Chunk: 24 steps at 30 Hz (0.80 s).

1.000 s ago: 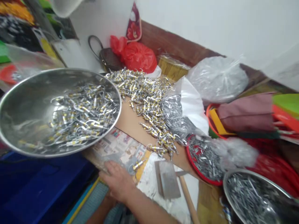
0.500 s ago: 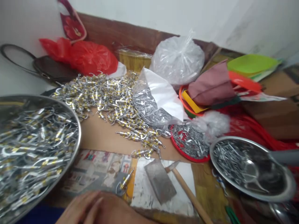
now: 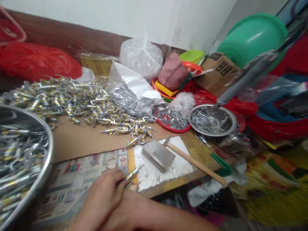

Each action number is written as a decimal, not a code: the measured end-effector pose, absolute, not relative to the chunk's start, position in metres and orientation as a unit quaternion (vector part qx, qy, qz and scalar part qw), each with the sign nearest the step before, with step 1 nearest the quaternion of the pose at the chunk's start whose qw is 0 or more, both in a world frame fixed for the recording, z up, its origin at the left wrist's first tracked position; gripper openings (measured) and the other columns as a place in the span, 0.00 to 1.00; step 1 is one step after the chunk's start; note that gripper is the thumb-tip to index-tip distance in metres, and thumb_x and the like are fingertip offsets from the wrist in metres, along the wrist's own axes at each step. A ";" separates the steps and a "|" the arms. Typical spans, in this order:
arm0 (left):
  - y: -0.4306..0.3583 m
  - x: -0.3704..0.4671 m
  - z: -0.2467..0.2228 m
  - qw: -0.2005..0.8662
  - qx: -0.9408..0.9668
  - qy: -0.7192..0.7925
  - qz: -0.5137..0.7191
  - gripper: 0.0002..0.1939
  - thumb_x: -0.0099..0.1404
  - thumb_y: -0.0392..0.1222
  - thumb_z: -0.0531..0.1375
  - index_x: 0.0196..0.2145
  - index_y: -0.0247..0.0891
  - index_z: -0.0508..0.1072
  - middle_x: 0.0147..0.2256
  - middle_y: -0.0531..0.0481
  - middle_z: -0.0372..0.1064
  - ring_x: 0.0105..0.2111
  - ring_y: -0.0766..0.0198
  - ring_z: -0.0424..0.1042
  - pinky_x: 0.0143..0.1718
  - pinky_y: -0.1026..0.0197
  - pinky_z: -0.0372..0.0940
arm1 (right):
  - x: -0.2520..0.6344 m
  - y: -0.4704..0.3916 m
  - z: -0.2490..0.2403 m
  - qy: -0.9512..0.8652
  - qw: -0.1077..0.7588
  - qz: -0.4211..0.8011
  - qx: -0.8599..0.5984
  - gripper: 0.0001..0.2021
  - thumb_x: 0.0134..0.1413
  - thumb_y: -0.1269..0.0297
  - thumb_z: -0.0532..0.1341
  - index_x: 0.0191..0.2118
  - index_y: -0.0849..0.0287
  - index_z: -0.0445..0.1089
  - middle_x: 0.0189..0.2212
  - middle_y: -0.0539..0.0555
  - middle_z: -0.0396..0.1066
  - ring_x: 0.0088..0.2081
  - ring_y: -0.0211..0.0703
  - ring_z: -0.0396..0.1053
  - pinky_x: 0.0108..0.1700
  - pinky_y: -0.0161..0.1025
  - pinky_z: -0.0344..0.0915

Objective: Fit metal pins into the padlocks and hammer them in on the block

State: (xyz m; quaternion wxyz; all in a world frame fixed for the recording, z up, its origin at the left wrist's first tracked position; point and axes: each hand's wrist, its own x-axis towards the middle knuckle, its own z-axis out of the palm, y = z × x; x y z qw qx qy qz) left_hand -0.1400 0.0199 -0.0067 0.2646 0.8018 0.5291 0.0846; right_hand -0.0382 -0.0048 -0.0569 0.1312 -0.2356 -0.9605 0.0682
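My left hand (image 3: pixel 102 192) is at the lower middle, fingers bent together at the near end of a silver and yellow hook bolt (image 3: pixel 132 173). The bolt's near end is partly hidden by the fingertips. From the lower right, my right hand (image 3: pixel 125 203) and forearm cross close against the left; its fingers are hidden. Just beyond lies a grey metal block (image 3: pixel 158 154) on white paper (image 3: pixel 179 144). A hammer (image 3: pixel 192 159) with a wooden handle rests beside the block, its handle pointing toward the lower right.
Many hook bolts (image 3: pixel 72 99) are heaped on cardboard (image 3: pixel 79 138). A large steel basin (image 3: pixel 49 141) of them stands at left. Metal pins fill a clear bag (image 3: pixel 132 99), a red tray (image 3: pixel 178 130) and a steel bowl (image 3: pixel 231 128). A green basin (image 3: pixel 255 38) stands at far right.
The view has swung right, bringing the green basin and yellow sacks into sight. My hands have come up from the bottom edge, and the left fingers have reached the single hook bolt.
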 end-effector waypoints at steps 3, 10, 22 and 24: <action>0.026 -0.139 -0.012 0.267 0.807 0.509 0.138 0.13 0.59 0.39 0.50 0.31 0.41 0.74 0.33 0.48 0.72 0.36 0.58 0.69 0.41 0.58 0.62 | -0.034 -0.003 -0.048 -0.983 0.166 0.015 -0.078 0.11 0.47 0.67 0.52 0.33 0.52 0.70 0.35 0.46 0.72 0.38 0.39 0.67 0.37 0.35 0.63; 0.035 -0.131 -0.021 0.253 0.800 0.501 0.212 0.10 0.55 0.43 0.56 0.30 0.41 0.76 0.34 0.47 0.74 0.37 0.55 0.70 0.40 0.56 0.63 | -0.023 -0.004 -0.056 -0.935 0.333 -0.037 -0.115 0.12 0.52 0.61 0.50 0.29 0.52 0.70 0.18 0.43 0.68 0.22 0.32 0.65 0.21 0.32 0.59; 0.018 -0.120 -0.008 0.341 0.749 0.471 0.318 0.12 0.58 0.43 0.53 0.31 0.41 0.76 0.31 0.50 0.73 0.36 0.60 0.70 0.45 0.58 0.61 | 0.099 -0.001 -0.021 -0.733 0.332 0.051 -0.591 0.31 0.39 0.69 0.62 0.54 0.56 0.58 0.53 0.60 0.53 0.53 0.54 0.53 0.53 0.52 0.55; 0.017 -0.116 -0.001 0.373 0.743 0.456 0.318 0.11 0.58 0.42 0.53 0.31 0.42 0.76 0.32 0.50 0.73 0.36 0.61 0.70 0.45 0.58 0.60 | 0.096 0.007 -0.028 -0.739 0.354 0.059 -0.570 0.29 0.38 0.72 0.62 0.52 0.56 0.60 0.52 0.59 0.54 0.53 0.52 0.54 0.53 0.51 0.54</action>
